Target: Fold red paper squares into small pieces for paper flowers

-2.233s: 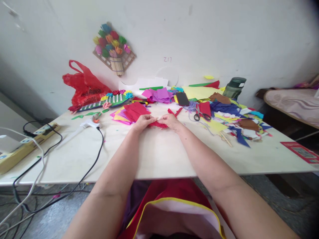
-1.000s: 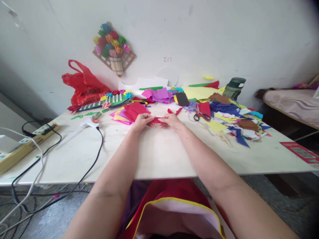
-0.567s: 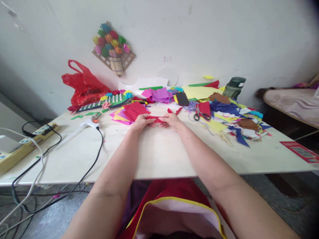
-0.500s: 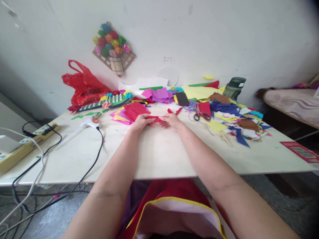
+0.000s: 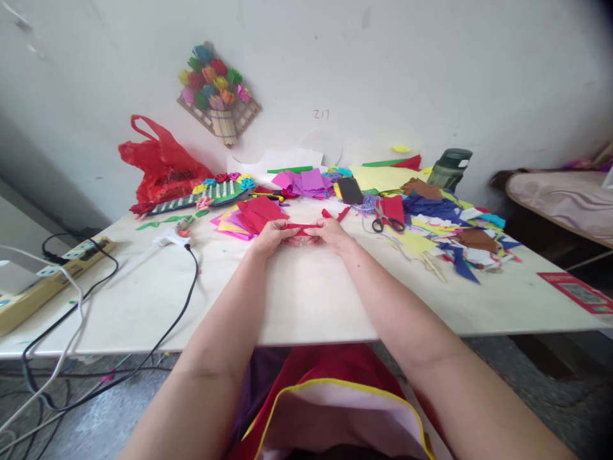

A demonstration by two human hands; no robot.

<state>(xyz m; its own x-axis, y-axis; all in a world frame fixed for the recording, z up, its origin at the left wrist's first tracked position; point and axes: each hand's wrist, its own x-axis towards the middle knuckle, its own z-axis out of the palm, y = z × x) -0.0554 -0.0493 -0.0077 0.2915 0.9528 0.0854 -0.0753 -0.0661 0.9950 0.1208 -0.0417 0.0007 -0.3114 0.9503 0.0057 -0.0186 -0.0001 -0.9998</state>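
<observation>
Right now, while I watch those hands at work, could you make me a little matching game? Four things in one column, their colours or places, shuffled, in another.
Things:
1. pinched strip
2. scissors
3. lidded bottle
4. flower decoration

Colours or places:
A. up on the wall, many-coloured
B. dark-handled, lying right of the right hand
C. red, between the left hand and right hand
D. green, at the back right of the table

Right pairs: 1-C, 2-B, 3-D, 4-A

Coloured sheets (image 5: 261, 214) and scissors (image 5: 395, 223) on table (image 5: 311, 300)
</observation>
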